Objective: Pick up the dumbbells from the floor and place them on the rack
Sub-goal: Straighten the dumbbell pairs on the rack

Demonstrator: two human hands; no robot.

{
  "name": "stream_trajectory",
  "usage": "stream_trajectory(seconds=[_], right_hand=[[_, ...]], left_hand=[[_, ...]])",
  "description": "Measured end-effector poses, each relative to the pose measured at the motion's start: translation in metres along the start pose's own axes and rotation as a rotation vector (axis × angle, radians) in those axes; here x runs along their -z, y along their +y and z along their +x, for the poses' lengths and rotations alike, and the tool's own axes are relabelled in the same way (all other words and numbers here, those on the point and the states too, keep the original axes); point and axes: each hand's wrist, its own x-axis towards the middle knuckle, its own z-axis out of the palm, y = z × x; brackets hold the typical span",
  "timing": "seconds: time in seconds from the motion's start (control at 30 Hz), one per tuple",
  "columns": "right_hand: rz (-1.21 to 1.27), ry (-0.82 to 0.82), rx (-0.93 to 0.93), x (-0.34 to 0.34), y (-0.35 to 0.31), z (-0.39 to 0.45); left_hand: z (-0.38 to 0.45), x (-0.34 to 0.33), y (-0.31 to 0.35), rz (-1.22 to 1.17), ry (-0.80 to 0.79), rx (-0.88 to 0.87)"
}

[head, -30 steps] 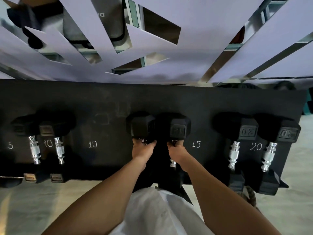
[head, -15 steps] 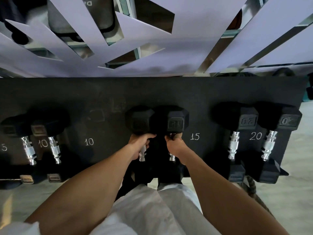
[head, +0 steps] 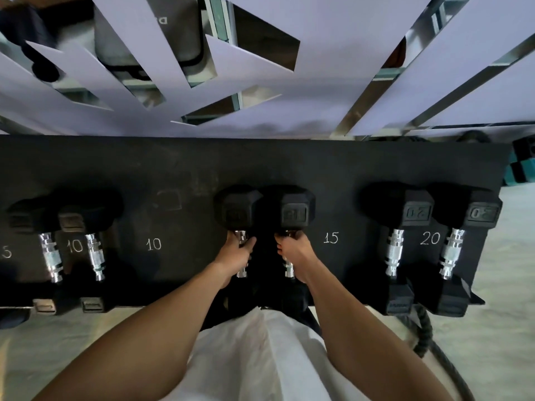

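Nearest: white clothing [head: 260, 357] and two bare forearms reaching out over the floor [head: 492, 285] to the black rack [head: 260, 163].

Left hand [head: 236, 253] is wrapped round the chrome handle of the left dumbbell [head: 238, 209], fingers curled tight just under the far head. Right hand [head: 295, 250] has the same closed grip on the right dumbbell [head: 295, 209]. Both weights lie on the rack side by side, far heads touching or nearly so, near heads hidden behind the arms. Slot is mid-rack, left of the chalk "15" [head: 330, 237].

Step in hand, as I read it: seating the pair before letting go. To do it well, keep handles parallel, lower both heads fully onto the surface, check neither rolls, then loosen the fingers without dragging the handles sideways. Pinch risk between the two heads, so thumbs should come out nearside.

Right: 20s pair [head: 428, 215] already racked by the chalk "20" [head: 430, 238]. Left: smaller pair [head: 72, 221] by a chalk "10" [head: 74, 246]; slot at second "10" [head: 153, 243] has no weight.

Far: pale panels with mirror strips [head: 362, 111].
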Motion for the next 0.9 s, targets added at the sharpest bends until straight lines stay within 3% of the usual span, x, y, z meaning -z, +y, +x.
stream_trajectory(seconds=[0.2,0.37,0.5,0.6,0.73,0.9], right_hand=[[-0.108,0.003,0.063,0.002,0.002,0.004],[-0.212,0.02,0.047,0.007,-0.001,-0.008],[-0.399,0.148,0.046,0.005,0.009,-0.022],[-0.368,0.207,0.084,0.01,0.017,-0.037],[-0.346,0.196,0.104,0.034,0.018,-0.057],[-0.337,0.154,0.113,0.085,0.033,-0.073]], left_hand=[[-0.005,0.002,0.009,0.12,-0.018,0.031],[-0.009,0.015,0.017,0.4,-0.106,0.079],[-0.028,0.022,0.014,0.546,-0.16,0.159],[-0.042,0.027,0.019,0.673,-0.181,0.261],[-0.057,0.018,0.041,0.675,-0.268,0.244],[-0.079,-0.034,0.047,0.595,-0.241,0.138]])
